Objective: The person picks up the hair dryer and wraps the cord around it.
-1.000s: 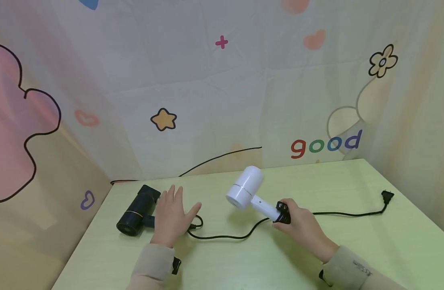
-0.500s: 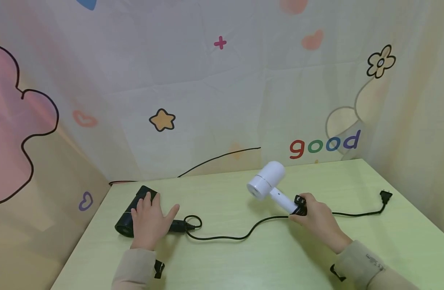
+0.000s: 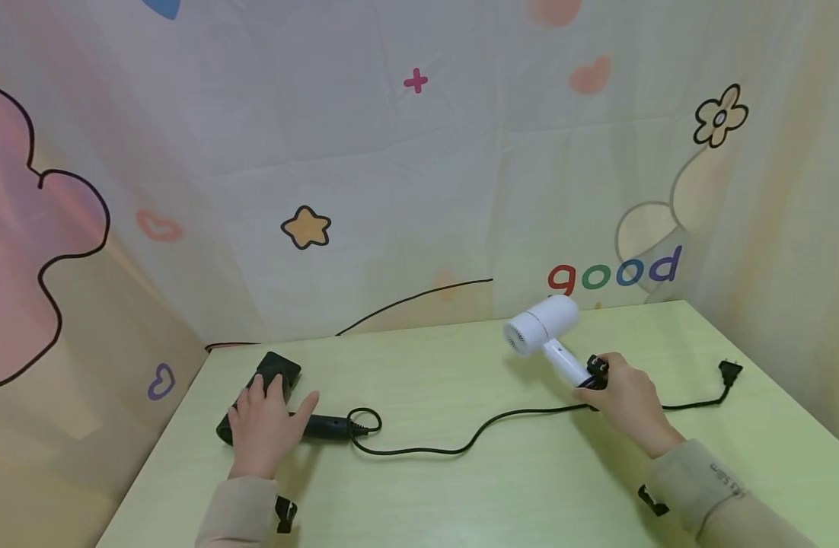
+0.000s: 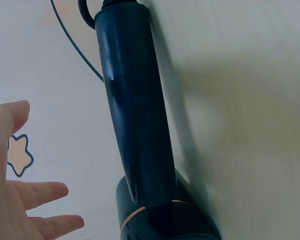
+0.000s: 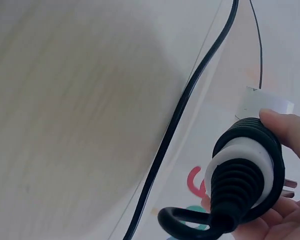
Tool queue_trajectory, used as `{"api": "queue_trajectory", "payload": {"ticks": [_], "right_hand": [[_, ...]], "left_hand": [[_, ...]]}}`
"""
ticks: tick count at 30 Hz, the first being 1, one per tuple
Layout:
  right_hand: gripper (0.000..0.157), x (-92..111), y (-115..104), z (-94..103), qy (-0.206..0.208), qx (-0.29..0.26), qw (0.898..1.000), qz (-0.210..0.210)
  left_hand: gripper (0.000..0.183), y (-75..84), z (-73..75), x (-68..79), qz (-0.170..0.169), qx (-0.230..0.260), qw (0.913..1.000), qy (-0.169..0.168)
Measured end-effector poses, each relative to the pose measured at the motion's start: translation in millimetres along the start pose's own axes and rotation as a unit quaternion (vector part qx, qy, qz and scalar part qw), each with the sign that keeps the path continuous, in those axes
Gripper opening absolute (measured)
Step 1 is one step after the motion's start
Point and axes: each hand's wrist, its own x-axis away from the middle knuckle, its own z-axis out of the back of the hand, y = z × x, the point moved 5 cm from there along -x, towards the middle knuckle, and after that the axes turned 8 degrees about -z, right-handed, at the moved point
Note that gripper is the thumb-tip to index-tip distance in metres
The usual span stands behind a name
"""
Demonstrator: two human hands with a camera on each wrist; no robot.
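My right hand (image 3: pixel 628 397) grips the white hair dryer (image 3: pixel 543 323) by its handle (image 3: pixel 565 363) above the worktop (image 3: pixel 419 502). My left hand (image 3: pixel 263 430), fingers spread, is over the black hair dryer (image 3: pixel 325 427) lying there; I can't tell if they touch.

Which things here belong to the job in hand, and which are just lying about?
Likely part of the job:
white hair dryer, gripped by the right hand
black hair dryer, near the left hand
its black cord and plug

Just surroundings:
table
printed curtain
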Motion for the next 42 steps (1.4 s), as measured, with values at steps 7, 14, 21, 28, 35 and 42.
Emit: {"api": "queue_trajectory", "payload": {"ticks": [7, 14, 21, 28, 35, 42], "right_hand": [[0.075, -13.4, 15.3, 9.0, -0.001, -0.01, 1.0, -0.025], [0.071, -26.7, 26.1, 15.0, 0.0, -0.021, 0.999, -0.043], [0.068, -41.8, 35.7, 20.4, 0.01, -0.015, 0.998, -0.066], [0.053, -55.3, 44.3, 20.1, 0.019, -0.017, 0.995, -0.094], [0.048, -58.9, 45.2, 19.3, 0.022, -0.016, 0.991, -0.129], [0.046, -64.2, 48.2, 16.3, 0.024, -0.017, 0.988, -0.149]], "left_hand": [[0.083, -8.1, 0.1, 1.6, 0.0, -0.006, 1.0, 0.003], [0.083, -16.4, -2.8, 4.1, 0.014, -0.008, 0.9999, -0.003], [0.085, -24.7, -4.6, 3.5, 0.029, -0.005, 0.9996, -0.005], [0.083, -33.1, -5.8, 2.5, 0.041, -0.012, 0.9991, -0.003], [0.083, -38.4, -5.8, 1.5, 0.051, -0.009, 0.9986, 0.006], [0.079, -42.5, -3.8, 2.2, 0.058, -0.015, 0.9981, 0.016]]}}
